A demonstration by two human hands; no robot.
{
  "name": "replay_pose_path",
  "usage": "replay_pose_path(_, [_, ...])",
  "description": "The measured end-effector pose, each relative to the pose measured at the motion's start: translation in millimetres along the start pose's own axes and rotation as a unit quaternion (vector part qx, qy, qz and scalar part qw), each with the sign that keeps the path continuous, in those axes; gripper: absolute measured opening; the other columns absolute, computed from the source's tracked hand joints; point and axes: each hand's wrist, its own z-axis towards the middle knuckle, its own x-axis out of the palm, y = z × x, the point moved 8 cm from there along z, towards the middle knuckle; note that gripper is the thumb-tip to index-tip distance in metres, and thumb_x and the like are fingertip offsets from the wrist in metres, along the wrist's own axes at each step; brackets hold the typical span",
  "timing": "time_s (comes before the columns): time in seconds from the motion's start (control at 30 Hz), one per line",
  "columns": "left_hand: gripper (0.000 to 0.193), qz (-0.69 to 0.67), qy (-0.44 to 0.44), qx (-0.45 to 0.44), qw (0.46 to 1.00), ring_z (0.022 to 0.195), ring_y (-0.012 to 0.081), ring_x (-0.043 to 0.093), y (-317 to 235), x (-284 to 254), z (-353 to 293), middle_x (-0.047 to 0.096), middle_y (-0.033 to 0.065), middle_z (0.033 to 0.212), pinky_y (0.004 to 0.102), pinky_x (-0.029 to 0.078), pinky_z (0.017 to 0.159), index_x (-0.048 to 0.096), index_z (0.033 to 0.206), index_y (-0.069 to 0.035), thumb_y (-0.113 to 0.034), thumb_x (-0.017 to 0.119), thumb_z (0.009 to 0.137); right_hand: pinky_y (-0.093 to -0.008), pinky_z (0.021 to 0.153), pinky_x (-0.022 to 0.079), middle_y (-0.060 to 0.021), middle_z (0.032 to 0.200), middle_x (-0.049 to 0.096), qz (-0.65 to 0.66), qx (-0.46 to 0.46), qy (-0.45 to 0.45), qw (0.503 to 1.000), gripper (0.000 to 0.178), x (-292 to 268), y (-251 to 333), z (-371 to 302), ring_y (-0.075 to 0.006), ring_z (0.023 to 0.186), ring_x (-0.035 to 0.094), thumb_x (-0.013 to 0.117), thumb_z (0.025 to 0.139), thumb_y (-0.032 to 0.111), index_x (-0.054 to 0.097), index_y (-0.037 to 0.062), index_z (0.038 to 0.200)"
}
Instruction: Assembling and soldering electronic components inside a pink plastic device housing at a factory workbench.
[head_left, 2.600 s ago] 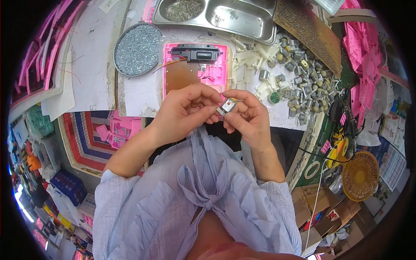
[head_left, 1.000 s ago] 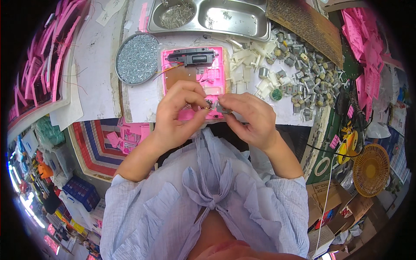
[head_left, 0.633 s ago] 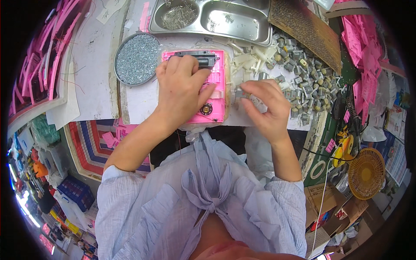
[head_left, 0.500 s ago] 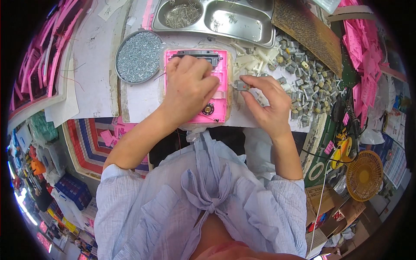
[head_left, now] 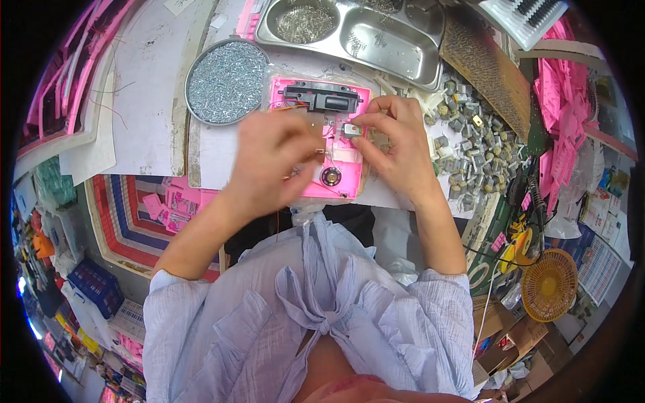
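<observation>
A pink plastic housing (head_left: 346, 187) lies in front of me. It carries a black rectangular module (head_left: 329, 101) along its far edge, a round metal-and-black part (head_left: 330, 176) near its near edge, and thin wires. My right hand (head_left: 400, 141) pinches a small boxy grey motor (head_left: 351, 130) with thumb and fingertips, over the housing's right side. Over the left side is my left hand (head_left: 272, 158), smeared by motion. Its fingers are bent near the housing's middle, and what they hold, if anything, is not clear.
A round tray (head_left: 226, 80) of screws stands left of the housing. Behind is a steel compartment tray (head_left: 393, 40) with small metal parts. Several grey motors (head_left: 470, 138) are heaped at right, beside a brown board (head_left: 487, 64). Pink parts (head_left: 557, 101) pile up far right.
My right hand has brought the motor left, from beside the housing to over it. My left hand has drawn back from the black module, down and to the left.
</observation>
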Motion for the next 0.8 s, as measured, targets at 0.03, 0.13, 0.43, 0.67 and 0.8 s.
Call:
replay_pose_path(0.03, [0.026,0.039,-0.052,-0.022,0.998,0.101,0.0253,0.059,12,-10,5,0.062,0.0055,0.105,0.0444,0.038,0.092,0.068,0.102,-0.011,-0.014,0.077,0.078,-0.0425,0.093,0.045,-0.0077,0.109,0.062,-0.006,0.003,-0.001,1.0,0.023,0,0,0,-0.0335,0.107,0.051,0.08,0.074,0.012,0.075,0.0091,0.096])
replay_pose_path(0.13, [0.031,0.113,-0.072,-0.067,0.989,0.103,0.025,0.059,38,-17,3,0.063,0.0057,0.108,0.0449,0.036,0.094,0.066,0.108,-0.009,-0.016,0.077,0.08,-0.0424,0.092,0.045,-0.0083,0.108,0.061,-0.016,-0.006,-0.01,1.0,0.023,0,3,2,-0.0334,0.105,0.051,0.079,0.073,0.012,0.075,0.0081,0.096])
replay_pose_path(0.43, [0.018,0.147,-0.064,-0.08,0.984,0.096,0.0214,0.06,35,-15,-12,0.064,0.0015,0.103,0.0421,0.034,0.091,0.073,0.097,-0.013,-0.016,0.079,0.08,-0.0422,0.091,0.046,-0.0089,0.104,0.061,-0.025,0.061,0.038,0.997,0.023,4,1,9,-0.0329,0.102,0.052,0.081,0.07,0.007,0.076,0.0064,0.092])
replay_pose_path(0.67, [0.018,0.111,-0.082,-0.039,0.99,0.094,0.0213,0.06,20,-12,-19,0.064,0.0004,0.099,0.0426,0.033,0.091,0.073,0.092,-0.014,-0.013,0.081,0.076,-0.044,0.09,0.048,-0.0084,0.107,0.063,-0.11,-0.039,-0.039,0.992,0.029,-10,37,17,-0.0349,0.105,0.053,0.081,0.069,0.007,0.073,0.0096,0.097])
replay_pose_path(0.8, [0.019,0.107,-0.095,-0.021,0.989,0.092,0.0212,0.06,15,-15,-15,0.064,0.0006,0.1,0.0423,0.033,0.09,0.072,0.092,-0.013,-0.014,0.081,0.075,-0.0452,0.091,0.048,-0.0079,0.115,0.064,-0.111,-0.143,-0.068,0.981,0.031,12,59,26,-0.0369,0.11,0.054,0.08,0.067,0.008,0.073,0.011,0.097])
